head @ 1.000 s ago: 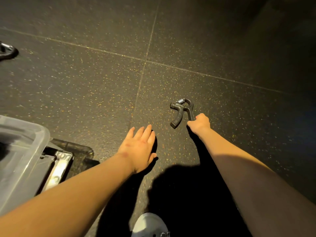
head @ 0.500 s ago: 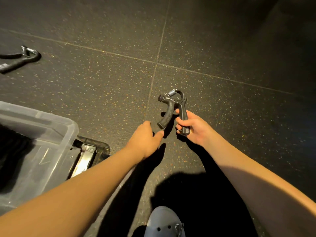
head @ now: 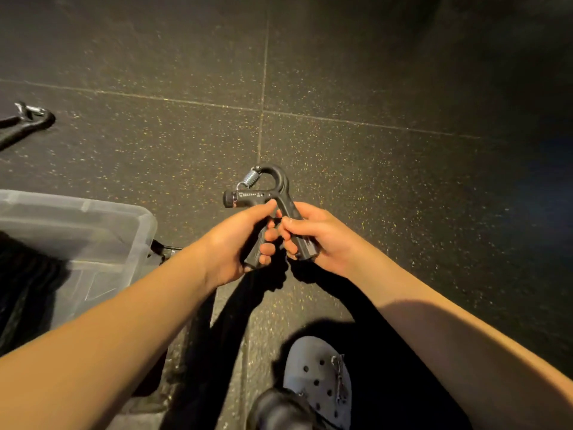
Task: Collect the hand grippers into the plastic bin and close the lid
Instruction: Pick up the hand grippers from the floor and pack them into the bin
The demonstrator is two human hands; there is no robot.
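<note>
A black hand gripper (head: 273, 187) with a silver spring is held above the dark floor at the centre. My left hand (head: 238, 240) grips its left handle, fingers curled round it. My right hand (head: 313, 234) grips the right handle. The clear plastic bin (head: 93, 231) stands open at the left, with dark contents partly visible inside. A second hand gripper (head: 28, 122) lies on the floor at the far left, partly cut off by the frame edge.
The floor is dark speckled rubber tile (head: 372, 88) with seams. A dark object with a metal part (head: 164, 251) sits just behind the bin's right corner. My light perforated clog (head: 316, 383) is at the bottom centre.
My right hand picked the hand gripper off the floor and raised it. My left hand came over and took hold of the other handle.
</note>
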